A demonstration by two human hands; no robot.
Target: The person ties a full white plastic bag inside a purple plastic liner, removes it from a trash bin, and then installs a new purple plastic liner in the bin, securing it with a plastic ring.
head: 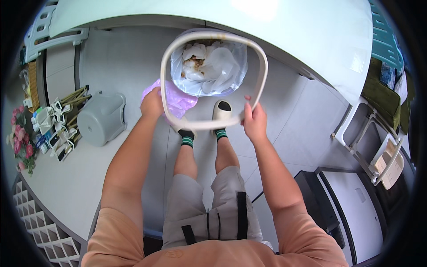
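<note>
Both of my hands hold a cream plastic bin rim (pixel 163 76), a rounded square ring raised above the floor. My left hand (pixel 152 104) grips its left side together with a crumpled purple plastic bag (pixel 180 98) that hangs inside and below the ring. At the lower right of the ring, my right hand (pixel 255 121) has its fingers curled around the frame. Seen through the ring, a trash bin lined with a pale translucent bag (pixel 175 75) stands on the floor. Crumpled white waste (pixel 217 65) with brown stains lies in it.
A white glossy table (pixel 213 16) overhangs the bin. To the left, a grey plastic stool (pixel 100 118) lies on its side on a white surface beside folded items and pink flowers (pixel 20 137). A folding chair frame (pixel 353 133) and a dark-edged cabinet (pixel 353 200) stand right.
</note>
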